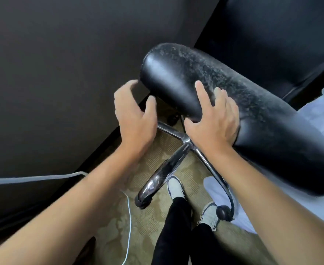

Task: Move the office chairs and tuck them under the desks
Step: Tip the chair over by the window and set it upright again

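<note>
A black leather office chair fills the middle and right of the head view. Its worn, cracked backrest top point(224, 96) runs diagonally from upper left to lower right, and the seat point(272, 35) lies beyond it. My right hand point(214, 119) rests on the backrest top, fingers spread over the leather and thumb underneath. My left hand point(134, 115) hovers just left of the backrest's end, fingers curled and apart, touching nothing. Below, the chrome star base point(176, 159) and two black casters point(143, 200) stand on the carpet.
A dark desk surface point(52, 73) covers the left and top, its edge running diagonally beside the chair. A grey cable point(33, 178) and a thin light-blue cord point(129, 217) lie near the desk edge. My feet in white sneakers point(175, 188) stand between the chair legs on patterned carpet.
</note>
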The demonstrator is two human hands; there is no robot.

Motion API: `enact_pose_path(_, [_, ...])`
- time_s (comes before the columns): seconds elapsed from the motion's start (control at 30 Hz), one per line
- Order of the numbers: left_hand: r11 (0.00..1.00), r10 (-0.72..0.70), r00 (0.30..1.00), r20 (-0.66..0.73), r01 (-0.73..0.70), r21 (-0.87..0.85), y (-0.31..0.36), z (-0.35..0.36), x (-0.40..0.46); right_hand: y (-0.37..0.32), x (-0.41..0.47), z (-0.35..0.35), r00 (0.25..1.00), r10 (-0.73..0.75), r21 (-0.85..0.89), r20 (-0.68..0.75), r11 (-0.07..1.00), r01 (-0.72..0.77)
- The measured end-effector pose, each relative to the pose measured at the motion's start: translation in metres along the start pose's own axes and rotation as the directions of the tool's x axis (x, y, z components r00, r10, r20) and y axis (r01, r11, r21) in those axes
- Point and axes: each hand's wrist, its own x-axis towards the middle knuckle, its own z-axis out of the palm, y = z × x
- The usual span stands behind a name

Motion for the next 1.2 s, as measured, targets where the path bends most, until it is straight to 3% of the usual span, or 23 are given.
enact_pose_path(0.1, [0.98,0.16,0.987,0.02,-0.161,0.114,0.053,0.027,0.05,-0.005,-0.009,0.002,0.999,-0.008,-0.015,0.041,1.0,0.009])
enact_pose_path(0.23, [0.884,-0.016,0.992,0.123,-0.043,0.465,0.057,0.069,0.075,-0.006,-0.022,0.001,0.998,-0.037,-0.051,0.041,0.998,0.039])
enact_pose_path(0.33, [0.752,0.018,0.998,0.064,-0.056,0.657,0.037,0.08,0.069,-0.006,-0.028,0.002,0.997,-0.042,-0.035,0.063,0.998,0.044])
enact_pose_path(0.5, [0.762,0.091,0.996,0.014,-0.079,0.643,0.017,0.071,0.066,-0.024,-0.038,0.006,0.996,-0.02,-0.013,0.091,1.0,0.021])
enact_pose_path(0.8, [0.803,0.088,0.992,0.087,-0.123,0.584,-0.042,0.023,0.067,-0.092,-0.075,0.015,0.971,0.027,-0.023,0.238,0.999,-0.022])
enact_pose_path(0.9, [0.816,0.102,0.989,0.107,-0.144,0.559,-0.054,0.02,0.073,-0.099,-0.079,0.003,0.982,0.058,0.123,0.182,0.989,-0.081])
enact_pose_path(1.0, [0.804,0.097,0.987,0.13,-0.155,0.574,-0.057,0.02,0.078,-0.056,-0.092,-0.027,0.965,0.257,0.102,0.046,0.96,-0.261])
enact_pose_path(1.07, [0.797,0.096,0.983,0.156,-0.17,0.579,-0.053,0.02,0.08,-0.002,-0.097,-0.054,0.858,0.513,-0.027,-0.039,0.858,-0.514])
enact_pose_path(1.13, [0.785,0.1,0.981,0.169,-0.181,0.592,-0.052,0.021,0.079,0.05,-0.1,-0.075,0.61,0.793,-0.088,0.009,0.608,-0.789])
enact_pose_path(1.17, [0.783,0.112,0.978,0.174,-0.195,0.591,-0.052,0.022,0.079,0.065,-0.103,-0.079,0.462,0.885,-0.073,0.055,0.465,-0.882])
enact_pose_path(1.2, [0.782,0.123,0.977,0.175,-0.204,0.589,-0.053,0.022,0.079,0.073,-0.106,-0.077,0.368,0.924,-0.069,0.104,0.376,-0.924])
